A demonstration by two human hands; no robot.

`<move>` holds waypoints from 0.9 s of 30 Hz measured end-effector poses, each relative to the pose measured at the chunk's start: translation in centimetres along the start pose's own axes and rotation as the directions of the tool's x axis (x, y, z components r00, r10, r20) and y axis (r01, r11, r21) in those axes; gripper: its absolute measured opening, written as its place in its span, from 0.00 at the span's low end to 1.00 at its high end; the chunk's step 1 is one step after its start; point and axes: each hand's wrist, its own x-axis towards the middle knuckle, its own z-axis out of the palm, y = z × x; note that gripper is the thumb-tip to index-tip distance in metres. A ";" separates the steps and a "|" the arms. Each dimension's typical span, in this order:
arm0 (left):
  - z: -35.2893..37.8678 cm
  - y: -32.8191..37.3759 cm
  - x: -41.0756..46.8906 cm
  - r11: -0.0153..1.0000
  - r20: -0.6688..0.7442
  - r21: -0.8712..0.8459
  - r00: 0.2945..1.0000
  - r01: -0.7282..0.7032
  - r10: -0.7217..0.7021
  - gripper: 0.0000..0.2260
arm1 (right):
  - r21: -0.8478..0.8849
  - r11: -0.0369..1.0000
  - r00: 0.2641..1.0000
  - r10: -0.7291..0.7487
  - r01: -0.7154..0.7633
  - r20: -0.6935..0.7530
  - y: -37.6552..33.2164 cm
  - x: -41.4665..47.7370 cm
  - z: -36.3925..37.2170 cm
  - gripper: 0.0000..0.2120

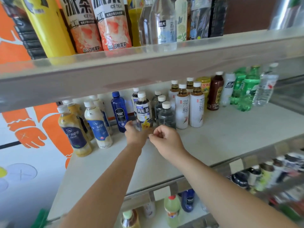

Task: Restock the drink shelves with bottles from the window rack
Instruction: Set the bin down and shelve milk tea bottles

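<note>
A dark oolong tea bottle (pixel 143 111) with a white cap stands on the white middle shelf (pixel 222 134), in front of a second one like it. My left hand (pixel 134 133) wraps its base from the left. My right hand (pixel 164 139) hovers just right of the bottle's foot, fingers curled loosely, thumb and forefinger pinched, nothing in it. A blue soda bottle (pixel 119 111) stands to the left. Clear water bottles (pixel 166 115) stand to the right.
Milk tea bottles (pixel 97 124) crowd the shelf's left end. White tea bottles (pixel 189 106), a brown bottle and green bottles (pixel 246 94) line the back right. The upper shelf (pixel 148 69) overhangs close above, full of large bottles. More bottles (pixel 172 209) fill the lower shelf.
</note>
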 end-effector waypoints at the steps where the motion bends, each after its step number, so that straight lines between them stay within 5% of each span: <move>1: -0.3 0.4 -1.6 0.999 -0.021 -0.036 1.000 -0.004 0.003 0.32 | 0.021 1.000 1.000 0.003 -0.003 0.006 -0.3 -0.8 -0.7 0.12; 5: 0.3 2.1 -10.1 0.973 0.076 -0.228 0.996 -0.023 0.041 0.05 | 0.104 0.994 1.000 0.016 -0.013 -0.022 -0.3 -5.0 -4.7 0.09; 15: 13.5 2.3 -31.6 0.961 0.549 -0.270 0.830 0.064 0.099 0.08 | 0.061 0.987 0.935 0.163 -0.152 -0.315 3.5 -20.9 -24.8 0.08; 19: 20.4 2.2 -39.6 0.963 0.705 -0.231 0.706 0.135 0.070 0.06 | 0.032 0.961 0.845 0.258 -0.275 -0.468 5.6 -27.4 -33.5 0.10; 27: 33.1 1.8 -50.9 0.983 0.912 -0.115 0.407 0.144 0.047 0.08 | 0.070 0.891 0.554 0.338 -0.449 -0.761 9.1 -37.2 -45.8 0.09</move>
